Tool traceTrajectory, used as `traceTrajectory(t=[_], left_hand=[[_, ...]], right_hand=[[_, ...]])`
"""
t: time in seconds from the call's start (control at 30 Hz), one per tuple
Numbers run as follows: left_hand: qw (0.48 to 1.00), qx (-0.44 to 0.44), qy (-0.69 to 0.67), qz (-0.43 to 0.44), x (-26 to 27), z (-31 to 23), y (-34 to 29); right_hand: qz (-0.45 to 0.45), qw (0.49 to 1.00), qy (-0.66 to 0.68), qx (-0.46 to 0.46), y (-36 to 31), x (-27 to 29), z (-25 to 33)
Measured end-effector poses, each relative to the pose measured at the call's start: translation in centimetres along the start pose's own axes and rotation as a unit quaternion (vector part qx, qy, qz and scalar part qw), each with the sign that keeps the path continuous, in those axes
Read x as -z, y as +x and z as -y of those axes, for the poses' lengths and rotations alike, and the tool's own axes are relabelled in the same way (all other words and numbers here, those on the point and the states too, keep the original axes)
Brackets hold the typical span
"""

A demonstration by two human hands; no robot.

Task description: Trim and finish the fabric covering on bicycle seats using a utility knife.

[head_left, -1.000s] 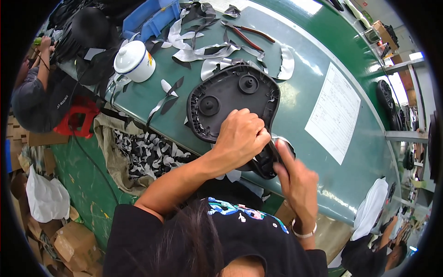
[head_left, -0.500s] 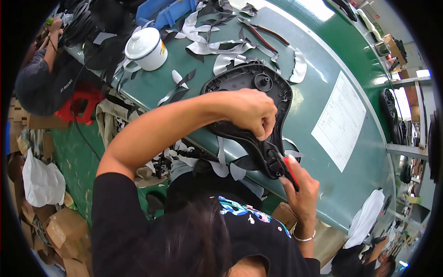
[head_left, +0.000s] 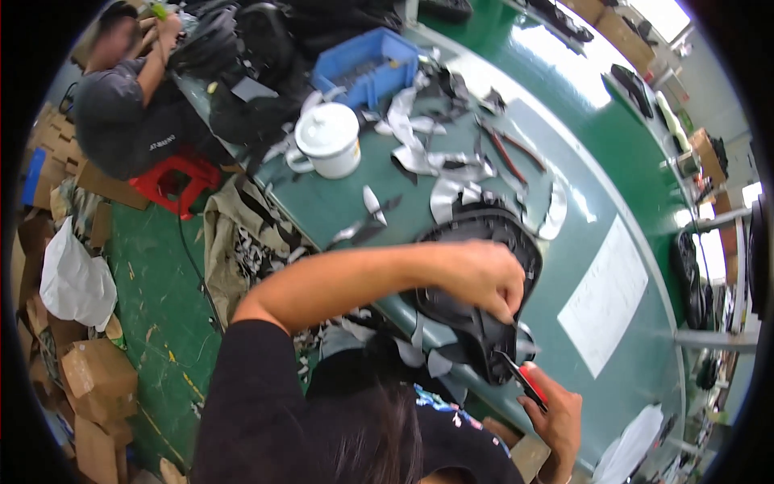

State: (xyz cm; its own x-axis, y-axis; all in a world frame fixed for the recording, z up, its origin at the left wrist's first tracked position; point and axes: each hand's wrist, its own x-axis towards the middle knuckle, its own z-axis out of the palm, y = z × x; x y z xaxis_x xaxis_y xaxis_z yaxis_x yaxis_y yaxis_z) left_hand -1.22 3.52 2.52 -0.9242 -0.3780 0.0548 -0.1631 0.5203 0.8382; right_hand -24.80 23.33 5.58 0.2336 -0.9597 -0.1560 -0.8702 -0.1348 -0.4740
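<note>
In front of me on the green table lies a black moulded plastic shell, wide at its far end and narrow at the near one. My left hand reaches across it, fingers pinched together at its right edge. What they grip is too small to make out. A red-and-black-handled knife is held in my right hand. Its tip points up and left toward the shell's narrow end; whether it touches, I cannot tell. My left hand and forearm hide part of the shell.
Dark and silvery scraps lie beyond the shell, with red-handled pliers. Farther left are a lidded white mug and a blue bin. A paper sheet is at right. Another person sits far left near a red stool.
The view has shifted, so the table's things appear lower and further right. The knife has drawn back from the shell toward its near right edge. My left hand remains pinched over the shell.
</note>
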Motion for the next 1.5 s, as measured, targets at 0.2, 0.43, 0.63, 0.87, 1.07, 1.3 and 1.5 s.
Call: traceTrajectory(t=[0.2,0.43,0.63,0.87,1.07,1.3,1.5], left_hand=[[0.903,0.009,0.020,-0.430,9.4,-0.4,-2.6],[0.664,0.163,-0.162,-0.712,26.3,8.7,-10.8],[0.482,0.230,-0.273,-0.800,34.1,13.2,-7.8],[0.534,0.121,-0.324,-0.772,34.9,12.9,-9.4],[0.636,0.052,-0.367,-0.677,18.7,3.7,-1.2],[0.698,0.120,-0.479,-0.519,-3.9,0.0,1.1],[0.685,0.109,-0.639,-0.333,-6.6,3.7,-4.8]], right_hand=[[-0.189,0.926,0.307,-0.108,9.1,-3.8,-0.3],[-0.255,0.892,0.354,-0.117,18.9,3.3,-4.5],[-0.392,0.773,0.491,-0.090,24.6,6.9,-5.5],[-0.260,0.826,0.493,-0.084,20.6,0.0,-3.4],[-0.244,0.839,0.485,-0.046,18.5,-1.5,-0.6],[-0.308,0.728,0.608,-0.076,18.0,-2.9,2.9],[-0.203,0.880,0.428,-0.023,11.8,-1.1,-4.7]])
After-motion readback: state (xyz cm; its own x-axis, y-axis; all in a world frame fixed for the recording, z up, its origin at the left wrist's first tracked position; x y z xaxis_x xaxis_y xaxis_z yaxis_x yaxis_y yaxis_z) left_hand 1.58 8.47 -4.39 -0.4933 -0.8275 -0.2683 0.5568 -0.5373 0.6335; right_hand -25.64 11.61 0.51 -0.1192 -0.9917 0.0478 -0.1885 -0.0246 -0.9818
